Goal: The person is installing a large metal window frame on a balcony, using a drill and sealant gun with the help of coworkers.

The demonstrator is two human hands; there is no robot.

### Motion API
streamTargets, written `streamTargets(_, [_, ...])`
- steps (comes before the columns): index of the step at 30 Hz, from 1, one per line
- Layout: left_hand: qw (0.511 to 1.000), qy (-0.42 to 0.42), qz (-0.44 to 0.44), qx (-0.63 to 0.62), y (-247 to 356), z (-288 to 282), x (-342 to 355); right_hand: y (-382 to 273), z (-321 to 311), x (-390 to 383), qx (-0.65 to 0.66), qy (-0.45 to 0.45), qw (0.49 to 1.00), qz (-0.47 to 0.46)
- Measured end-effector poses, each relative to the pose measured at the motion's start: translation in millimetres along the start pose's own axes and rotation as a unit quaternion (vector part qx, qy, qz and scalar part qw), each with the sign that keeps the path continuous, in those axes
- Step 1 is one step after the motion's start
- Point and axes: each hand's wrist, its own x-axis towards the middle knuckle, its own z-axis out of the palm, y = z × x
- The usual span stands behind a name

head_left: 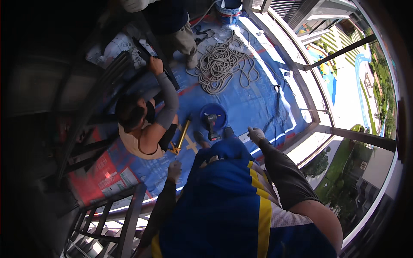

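Observation:
My right hand [257, 135], in a pale glove, is held out to the right of my body. Its fingers are drawn together, and anything between them is too small to make out. Low on the left is my left hand [174, 170], dim and blurred, below a caulking gun [183, 133] with a yellow barrel; how its fingers are set does not show clearly. Neither hand touches the cordless drill [211, 123], which lies across a round blue bucket [208, 111] in front of my feet.
A co-worker [144, 129] crouches at the left, one arm raised to a dark frame. Another person [183, 36] stands beyond, near a tangled grey rope [221, 64] and a paint bucket [229, 12]. Blue sheeting [266, 99] covers the floor; a railing [348, 136] runs along the right.

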Motion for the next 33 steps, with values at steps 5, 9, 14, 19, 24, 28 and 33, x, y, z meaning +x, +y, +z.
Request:
streamTargets(5, [0.997, 0.020, -0.020, 0.068, 6, 6, -5, -2, 9, -7, -0.072, 0.028, 0.996, -0.036])
streamTargets(9, [0.995, 0.010, -0.027, 0.094, 13, -1, -3, -3, 9, -3, -0.098, 0.020, 0.995, -0.023])
streamTargets(14, [0.993, 0.022, -0.023, 0.115, 27, 8, -4, 3, 3, -7, -0.163, 0.018, 0.983, -0.081])
streamTargets(19, [0.995, 0.017, -0.034, 0.091, 28, 6, -4, -10, 4, -14, -0.125, 0.001, 0.992, -0.021])
streamTargets(24, [0.996, 0.020, -0.043, 0.081, 26, 8, -2, 5, 4, -11, -0.295, 0.003, 0.941, -0.167])
streamTargets(28, [0.995, 0.009, -0.038, 0.095, 30, 19, -1, 30, -2, 0, -0.276, 0.026, 0.941, -0.194])
streamTargets(33, [0.995, 0.000, -0.041, 0.092, 22, 16, 5, 15, 2, -1, -0.172, -0.017, 0.983, -0.058])
